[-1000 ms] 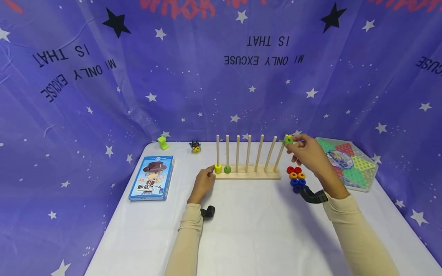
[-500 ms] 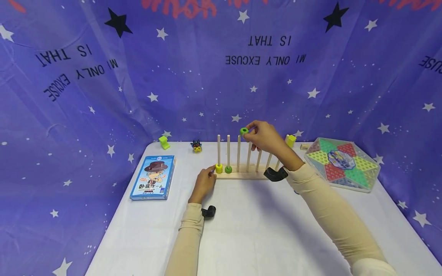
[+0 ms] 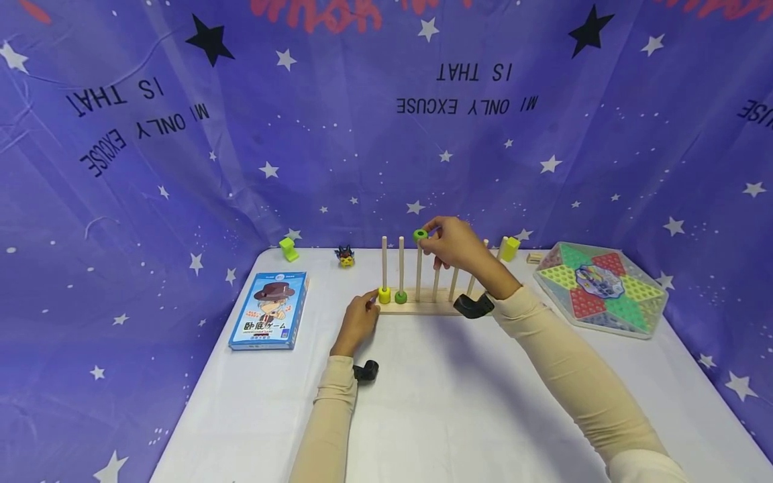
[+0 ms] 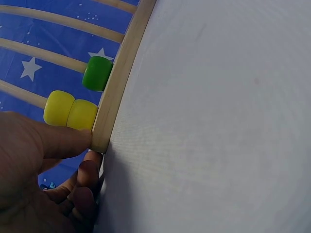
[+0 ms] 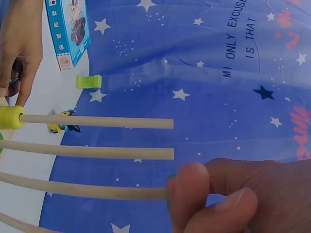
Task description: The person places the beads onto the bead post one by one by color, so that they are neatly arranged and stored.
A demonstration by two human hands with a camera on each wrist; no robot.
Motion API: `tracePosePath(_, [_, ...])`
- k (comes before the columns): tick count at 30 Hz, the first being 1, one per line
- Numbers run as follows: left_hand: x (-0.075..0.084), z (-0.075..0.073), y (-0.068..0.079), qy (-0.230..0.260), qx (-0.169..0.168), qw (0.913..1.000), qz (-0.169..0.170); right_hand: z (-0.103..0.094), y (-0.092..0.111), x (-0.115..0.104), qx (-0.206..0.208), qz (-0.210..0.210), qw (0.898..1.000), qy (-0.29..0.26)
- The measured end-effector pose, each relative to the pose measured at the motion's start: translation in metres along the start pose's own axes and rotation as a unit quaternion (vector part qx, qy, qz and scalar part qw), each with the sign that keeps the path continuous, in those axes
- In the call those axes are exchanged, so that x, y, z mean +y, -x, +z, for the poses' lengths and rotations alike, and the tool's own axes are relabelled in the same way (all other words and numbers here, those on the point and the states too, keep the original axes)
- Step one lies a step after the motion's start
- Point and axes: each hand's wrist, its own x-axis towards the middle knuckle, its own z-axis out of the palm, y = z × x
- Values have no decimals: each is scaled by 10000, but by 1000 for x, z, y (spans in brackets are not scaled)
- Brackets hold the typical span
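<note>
My right hand [image 3: 454, 245] pinches a green bead [image 3: 416, 237] at the top of the third peg of a wooden peg rack [image 3: 423, 308]. In the right wrist view, the fingers hide most of this bead, and only a green edge shows by the peg's tip. My left hand [image 3: 355, 323] grips the left end of the rack's base, thumb on the near side of the yellow beads. Two yellow beads [image 4: 59, 108] sit stacked at the bottom of the first peg. Another green bead [image 4: 98, 73] lies at the foot of the second peg.
A blue card game box [image 3: 268, 312] lies on the left. Behind are a lime-green toy piece [image 3: 288, 249], a small figure [image 3: 345, 256] and a yellow block [image 3: 510, 249]. A hexagonal Chinese checkers board [image 3: 604, 288] lies on the right.
My right hand has carried the green bead leftward from the rack's right end to the third peg's top. The right arm now covers the loose beads. The left hand has stayed put.
</note>
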Motion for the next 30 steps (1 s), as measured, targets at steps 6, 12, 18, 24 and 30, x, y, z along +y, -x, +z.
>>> tracePosePath(6, [-1,-1,2,90,99,9999,15,8,-6,-14,96,-210,9997,14])
tracePosePath(12, [-1,3,4,212,108,9997,5,20,-9,-22,-138,-72,9992,-358])
tracePosePath(18, [0,4,3,123,135,9997,132,24,-8,-17,-34,70,9993,-371])
tracePosePath(24, [2,2,2,99,191,9996,174,22,-5,-12,21,-46,9992,-408])
tracePosePath(30, [0,0,0,62,67,9999,123,-12,17,3,553,-438,9939,-842])
